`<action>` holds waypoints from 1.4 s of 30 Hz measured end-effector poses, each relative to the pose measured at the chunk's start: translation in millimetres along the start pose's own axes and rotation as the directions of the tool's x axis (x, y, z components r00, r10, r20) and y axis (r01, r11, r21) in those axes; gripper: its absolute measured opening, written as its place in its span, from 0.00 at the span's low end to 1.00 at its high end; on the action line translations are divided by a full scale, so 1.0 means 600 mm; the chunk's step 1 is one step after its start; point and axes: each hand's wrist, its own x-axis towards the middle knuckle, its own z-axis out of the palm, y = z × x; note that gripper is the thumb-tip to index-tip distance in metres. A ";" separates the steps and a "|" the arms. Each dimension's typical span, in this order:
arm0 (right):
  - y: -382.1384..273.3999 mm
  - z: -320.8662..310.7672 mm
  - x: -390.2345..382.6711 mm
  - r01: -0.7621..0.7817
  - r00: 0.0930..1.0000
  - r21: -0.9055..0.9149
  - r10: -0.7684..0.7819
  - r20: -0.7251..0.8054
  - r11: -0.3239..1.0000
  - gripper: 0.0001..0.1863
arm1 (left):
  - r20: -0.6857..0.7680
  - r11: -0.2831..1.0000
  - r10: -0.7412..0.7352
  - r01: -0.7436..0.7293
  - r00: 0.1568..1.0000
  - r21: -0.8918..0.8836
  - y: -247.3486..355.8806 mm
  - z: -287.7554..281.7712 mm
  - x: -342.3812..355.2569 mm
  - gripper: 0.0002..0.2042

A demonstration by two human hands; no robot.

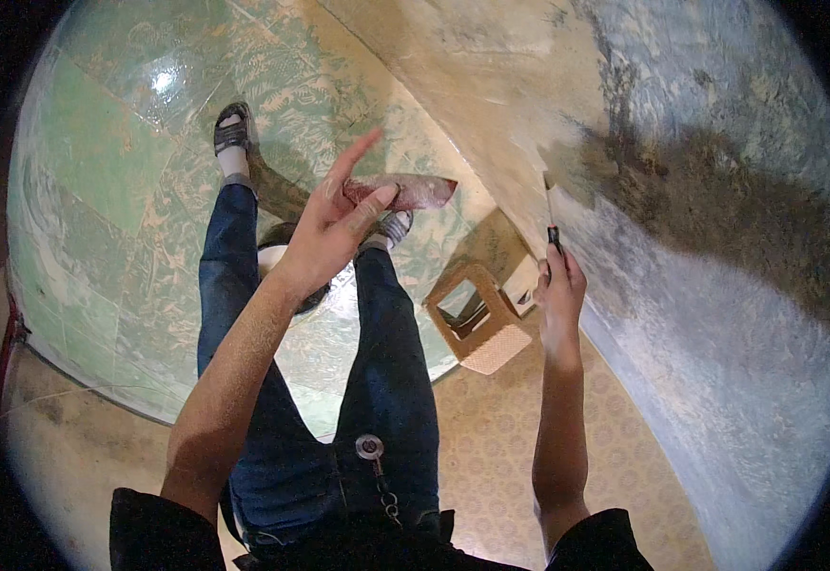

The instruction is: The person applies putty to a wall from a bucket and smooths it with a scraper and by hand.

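Note:
My left hand (343,219) holds a flat, mottled reddish-pink piece (424,193) with a pointed end, pressed under my thumb, with one finger raised away from it. My right hand (559,281) grips a thin tool (554,235) with a black handle, its narrow pale blade pointing up beside the sloping painted surface (681,266), which is mottled blue-grey, beige and dark brown. Whether the blade touches that surface I cannot tell.
A glossy, curved green mottled surface (101,162) lies under my sandalled feet, with a dark round thing (309,297) between my legs. An open tan woven box (491,347) and a small white item (519,281) sit below the slope, near patterned flooring (500,428).

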 end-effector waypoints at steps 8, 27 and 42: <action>0.028 -0.031 -0.002 0.135 0.991 0.030 -0.135 -0.020 0.990 0.11 | 0.086 0.989 -0.135 0.128 0.987 0.080 -0.005 0.024 0.004 0.21; 0.033 -0.013 -0.048 -0.020 0.998 0.155 0.030 -0.057 0.988 0.11 | -0.016 0.992 -0.108 0.109 0.994 0.068 -0.042 0.076 0.017 0.18; -0.036 -0.084 -0.157 0.174 0.967 0.289 -0.219 0.129 0.941 0.08 | 0.074 0.987 -0.142 0.147 0.987 -0.071 0.137 0.134 -0.204 0.18</action>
